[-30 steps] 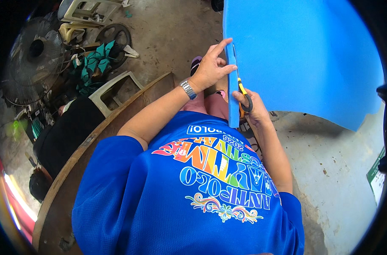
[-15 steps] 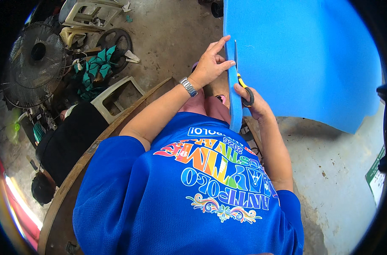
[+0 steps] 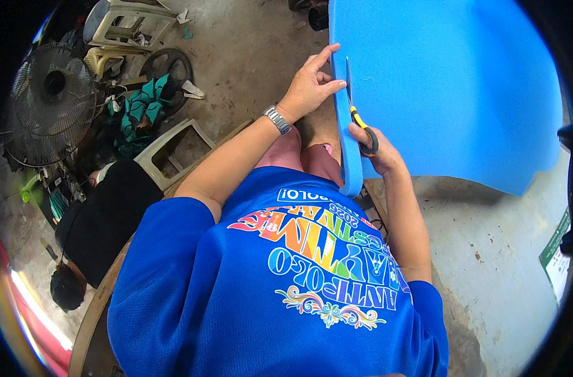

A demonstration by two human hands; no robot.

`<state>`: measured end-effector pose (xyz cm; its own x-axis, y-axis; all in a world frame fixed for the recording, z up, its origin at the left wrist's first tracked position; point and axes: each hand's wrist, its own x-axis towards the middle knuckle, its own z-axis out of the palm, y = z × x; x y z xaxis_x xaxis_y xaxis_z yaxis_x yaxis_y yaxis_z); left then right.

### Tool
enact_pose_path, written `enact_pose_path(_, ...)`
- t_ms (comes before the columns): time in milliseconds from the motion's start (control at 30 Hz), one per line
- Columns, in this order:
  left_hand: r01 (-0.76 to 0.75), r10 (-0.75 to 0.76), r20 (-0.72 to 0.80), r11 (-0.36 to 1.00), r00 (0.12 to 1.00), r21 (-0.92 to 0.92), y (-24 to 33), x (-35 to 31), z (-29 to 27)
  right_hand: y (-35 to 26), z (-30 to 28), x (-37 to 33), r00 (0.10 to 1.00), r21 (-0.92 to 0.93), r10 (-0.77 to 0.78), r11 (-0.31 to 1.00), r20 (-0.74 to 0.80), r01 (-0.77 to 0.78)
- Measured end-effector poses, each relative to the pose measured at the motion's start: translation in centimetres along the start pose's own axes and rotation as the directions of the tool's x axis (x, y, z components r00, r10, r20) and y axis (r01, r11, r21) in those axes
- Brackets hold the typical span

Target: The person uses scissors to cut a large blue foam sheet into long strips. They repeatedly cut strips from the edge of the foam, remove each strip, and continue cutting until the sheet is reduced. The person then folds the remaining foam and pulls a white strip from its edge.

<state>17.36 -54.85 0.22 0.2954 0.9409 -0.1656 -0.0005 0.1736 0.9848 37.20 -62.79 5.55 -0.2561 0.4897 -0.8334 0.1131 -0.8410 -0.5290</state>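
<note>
A large thick blue foam sheet (image 3: 450, 94) lies in front of me, its left edge running down toward my lap. My left hand (image 3: 310, 85), with a metal watch on the wrist, presses fingers against that edge. My right hand (image 3: 375, 152) grips scissors (image 3: 357, 113) with yellow and black handles. The blades point away from me along the foam, just inside the edge, with a narrow strip of foam (image 3: 349, 164) to their left. My blue printed shirt fills the lower part of the view.
A standing fan (image 3: 54, 100) is at the left, with white plastic chairs (image 3: 126, 25), a wheel (image 3: 167, 66) and clutter on the concrete floor. A curved wooden edge (image 3: 98, 301) runs under my left arm. Bare concrete (image 3: 500, 251) lies at the right.
The scissors and my right hand have advanced farther along the foam edge. My left hand shifted slightly up the edge with them.
</note>
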Motion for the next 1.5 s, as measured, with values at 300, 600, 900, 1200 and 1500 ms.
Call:
enact_pose_path(300,0.055,-0.055,-0.024,0.998,0.998,0.015,-0.2,0.2,-0.1,-0.1,0.9,0.8,0.988,-0.016,-0.103,0.995,-0.113,0.102)
enact_pose_path(600,0.019,-0.02,0.007,0.997,1.0,0.081,0.9,2.7,-1.2,-1.9,-0.3,1.4,1.0,0.006,-0.001,1.0,-0.007,0.001)
enact_pose_path(900,0.087,-0.087,0.014,0.996,0.996,0.036,0.4,2.4,-0.9,-1.9,0.5,2.8,0.992,0.094,-0.1,0.99,-0.075,0.107)
enact_pose_path(1200,-0.026,0.024,0.009,0.984,1.0,0.176,1.6,6.1,-2.8,-1.9,-0.9,3.4,0.995,0.121,-0.096,0.988,-0.005,0.096)
enact_pose_path(1500,0.077,-0.076,0.078,0.997,0.994,-0.001,1.0,5.5,-2.2,-4.5,-0.9,4.3,0.995,-0.003,-0.096,0.995,-0.04,0.096)
